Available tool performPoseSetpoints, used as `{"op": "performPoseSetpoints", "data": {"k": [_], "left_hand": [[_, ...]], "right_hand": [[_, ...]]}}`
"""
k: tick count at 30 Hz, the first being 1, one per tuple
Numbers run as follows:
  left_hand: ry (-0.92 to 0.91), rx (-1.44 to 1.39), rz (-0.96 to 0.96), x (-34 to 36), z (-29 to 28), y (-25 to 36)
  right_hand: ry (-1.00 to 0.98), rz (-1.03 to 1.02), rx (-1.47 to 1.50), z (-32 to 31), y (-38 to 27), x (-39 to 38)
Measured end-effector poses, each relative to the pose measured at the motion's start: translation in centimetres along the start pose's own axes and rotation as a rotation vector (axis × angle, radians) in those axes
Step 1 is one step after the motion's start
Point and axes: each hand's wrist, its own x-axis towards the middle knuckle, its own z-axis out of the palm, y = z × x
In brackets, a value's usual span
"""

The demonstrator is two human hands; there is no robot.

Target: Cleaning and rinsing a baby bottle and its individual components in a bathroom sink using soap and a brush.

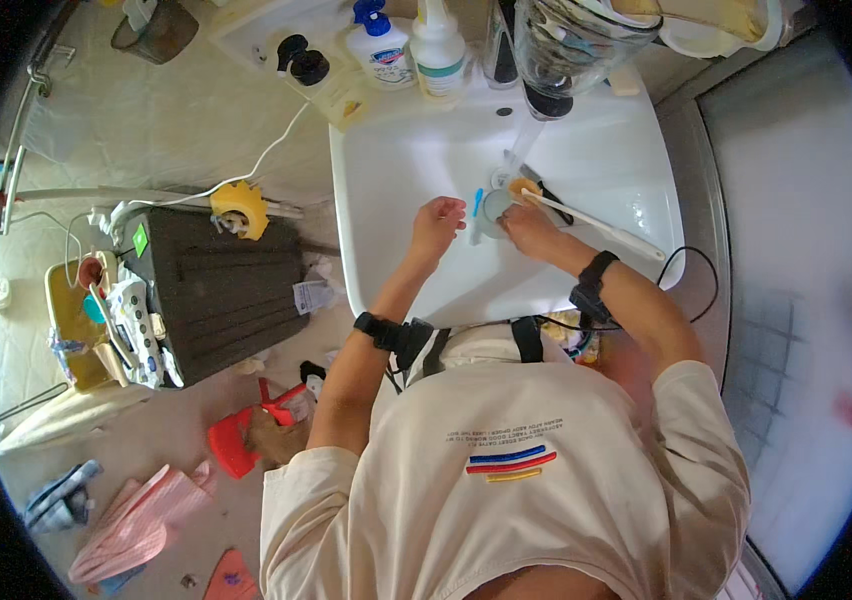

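Both my hands are over a white sink [376, 150]. My right hand [531, 228] closes its fingers on the rim of a small round, greyish translucent piece [496, 207], like a cup or lid; its exact kind is unclear. Just left of it, my left hand [438, 228] hovers with loosely bent fingers and nothing visible in it. A thin blue item [477, 203] lies between the hands. Beyond my right hand are a yellowish brush head [524, 187], a long white handle [611, 232] and a dark-handled tool [551, 203]. Water [522, 146] runs from the faucet [548, 104].
Pump bottles [382, 48] and a clear bag [576, 50] line the sink's back. A dark grey box [221, 295] stands left, with a yellow basin [76, 320] beside it. Clothes [146, 520] and a red item [234, 440] lie on the floor. A frosted door [796, 200] is right.
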Motion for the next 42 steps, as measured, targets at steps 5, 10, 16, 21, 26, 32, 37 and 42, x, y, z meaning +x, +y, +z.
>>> {"op": "performPoseSetpoints", "data": {"k": [5,10,16,21,26,32,37,42], "left_hand": [[0.029,0.111,0.002,2.1,-0.4,-1.7],[-0.038,-0.550,-0.146,2.5,3.8,2.3],[-0.262,-0.896,-0.103,8.8,5.0,2.0],[-0.288,-0.691,-0.306,8.4,6.2,5.3],[-0.031,-0.675,0.049,9.5,6.5,4.4],[0.088,-0.121,0.136,8.2,7.1,5.9],[0.278,0.437,0.826,6.4,9.1,6.1],[-0.030,0.768,1.353,5.9,6.5,8.1]], "right_hand": [[-0.074,0.202,0.151,-2.4,-1.0,1.2],[0.211,0.531,0.869,-5.6,-0.9,2.8],[0.371,0.234,0.374,-7.9,0.9,3.4],[0.290,0.432,0.486,-7.7,1.9,4.7],[0.557,0.819,0.721,-5.8,1.4,6.7],[0.368,0.618,0.608,-6.1,3.0,5.0],[0.538,1.189,1.915,-7.8,4.1,5.0],[0.577,1.303,2.137,-12.2,1.5,6.2]]}}
